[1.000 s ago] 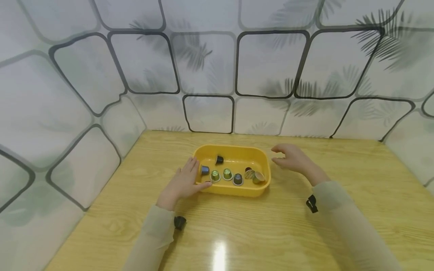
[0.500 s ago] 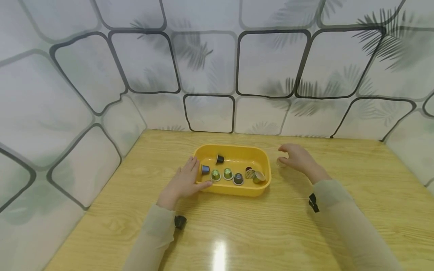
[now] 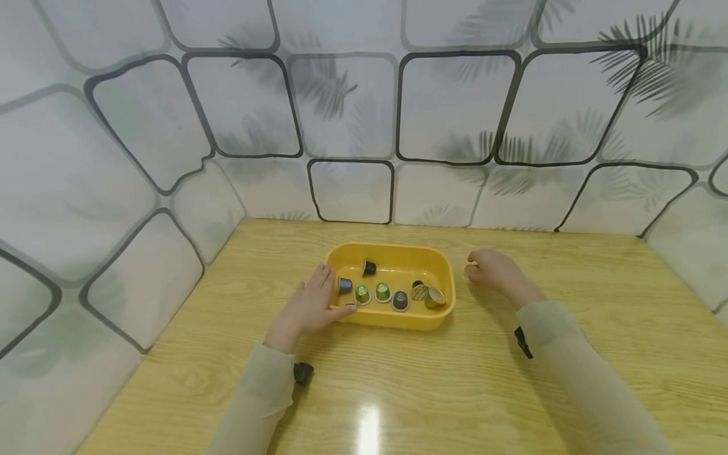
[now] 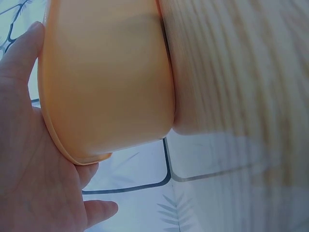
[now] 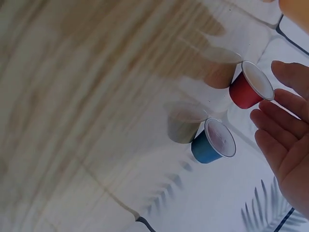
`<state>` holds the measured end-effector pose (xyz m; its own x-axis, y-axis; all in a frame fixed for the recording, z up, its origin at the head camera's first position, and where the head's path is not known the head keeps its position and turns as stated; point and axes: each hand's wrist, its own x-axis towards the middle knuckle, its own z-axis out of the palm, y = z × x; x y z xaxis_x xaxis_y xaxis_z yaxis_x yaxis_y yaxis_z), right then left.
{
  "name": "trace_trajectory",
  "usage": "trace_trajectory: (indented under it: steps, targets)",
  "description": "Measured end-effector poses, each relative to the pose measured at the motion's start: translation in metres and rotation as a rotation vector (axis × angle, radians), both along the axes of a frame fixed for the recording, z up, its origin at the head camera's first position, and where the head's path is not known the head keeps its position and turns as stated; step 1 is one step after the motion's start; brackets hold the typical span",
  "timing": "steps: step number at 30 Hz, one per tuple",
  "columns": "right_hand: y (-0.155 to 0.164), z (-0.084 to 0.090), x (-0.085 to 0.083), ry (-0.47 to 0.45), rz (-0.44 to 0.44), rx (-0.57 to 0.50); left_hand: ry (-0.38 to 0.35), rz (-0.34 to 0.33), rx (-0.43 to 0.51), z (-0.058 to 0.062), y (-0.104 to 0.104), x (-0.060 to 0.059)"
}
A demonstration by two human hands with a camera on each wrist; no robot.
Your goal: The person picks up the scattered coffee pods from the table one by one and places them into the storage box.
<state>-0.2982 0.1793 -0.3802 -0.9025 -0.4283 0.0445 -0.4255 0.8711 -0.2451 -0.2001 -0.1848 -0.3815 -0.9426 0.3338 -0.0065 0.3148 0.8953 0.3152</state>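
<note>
A yellow tray (image 3: 443,278) on a pale wood-grain table (image 3: 398,392); a red capsule (image 5: 248,89), a blue capsule (image 5: 212,142).

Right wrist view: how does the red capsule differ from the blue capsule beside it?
The red capsule has a red body, the blue capsule a blue one. The red capsule sits closer to the right hand than the blue capsule does. Both have the same shape and pale foil lids, and both stand on the table.
</note>
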Motion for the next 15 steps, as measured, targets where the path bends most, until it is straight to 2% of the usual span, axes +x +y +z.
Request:
trace_trajectory:
  steps: [9,15]
  targets:
    - [-0.0007,-0.0032,-0.0018,-0.087,0.004,0.053,0.004,0.0,0.008,0.0,0.0008,-0.0003]
    - [-0.0002,-0.0066,0.0004,-0.054,0.025,0.043,0.009,-0.001,0.01,-0.0007,-0.0004,-0.0007]
